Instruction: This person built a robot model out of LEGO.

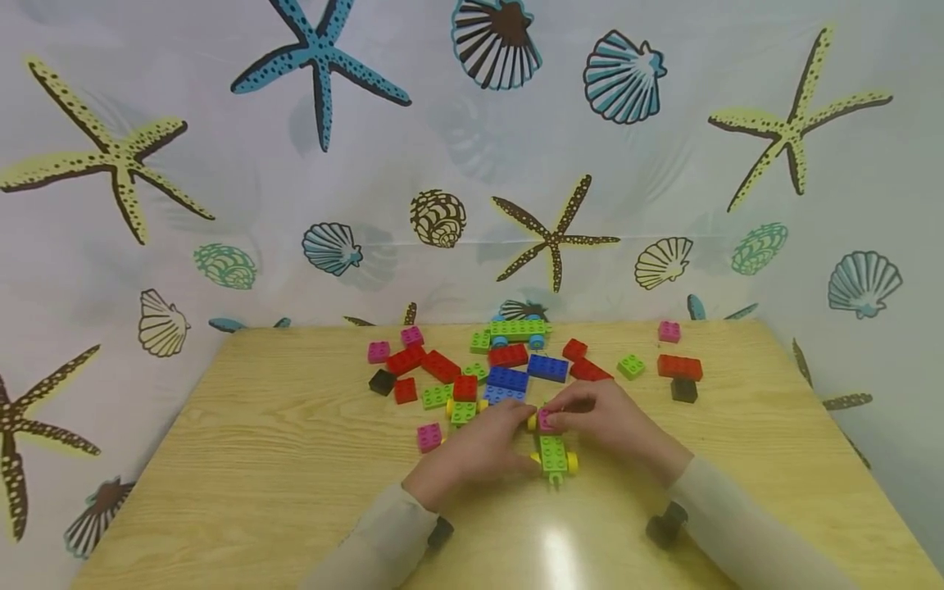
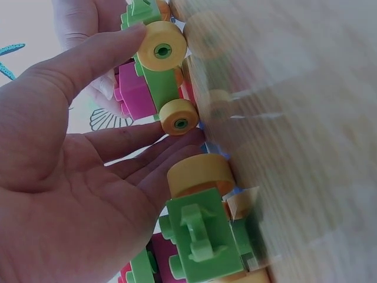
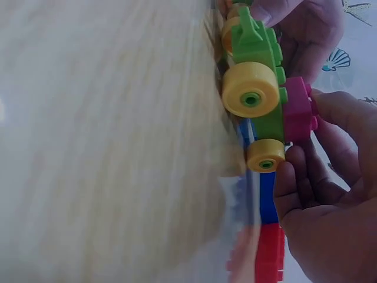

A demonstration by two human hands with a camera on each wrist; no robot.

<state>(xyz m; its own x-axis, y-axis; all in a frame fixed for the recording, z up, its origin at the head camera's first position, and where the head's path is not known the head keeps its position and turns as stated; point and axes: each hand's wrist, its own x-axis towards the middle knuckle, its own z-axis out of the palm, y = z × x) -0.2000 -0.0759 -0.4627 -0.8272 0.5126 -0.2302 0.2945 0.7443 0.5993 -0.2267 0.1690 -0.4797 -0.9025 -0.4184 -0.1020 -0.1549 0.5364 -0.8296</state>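
Observation:
A green toy car base with yellow wheels [image 1: 552, 456] stands on the table between the two hands, with a pink brick [image 3: 298, 112] on its far end. My left hand [image 1: 481, 449] holds the base from the left; in the left wrist view its thumb touches one wheel and a finger reaches the other. From the far right, my right hand [image 1: 614, 419] pinches the pink brick, its fingertips by the studs. Left of the left hand is a second green wheeled base [image 2: 203, 236], topped at its far end by a red brick [image 1: 465, 387]. The left hand partly hides a loose pink brick [image 1: 429, 437].
Behind the hands lie several red, blue, green, pink and black bricks, among them a blue brick [image 1: 548, 368]. At the back stands a green base with blue wheels [image 1: 519, 331]. A black brick [image 1: 683, 390] and a red brick [image 1: 679, 366] lie at the right.

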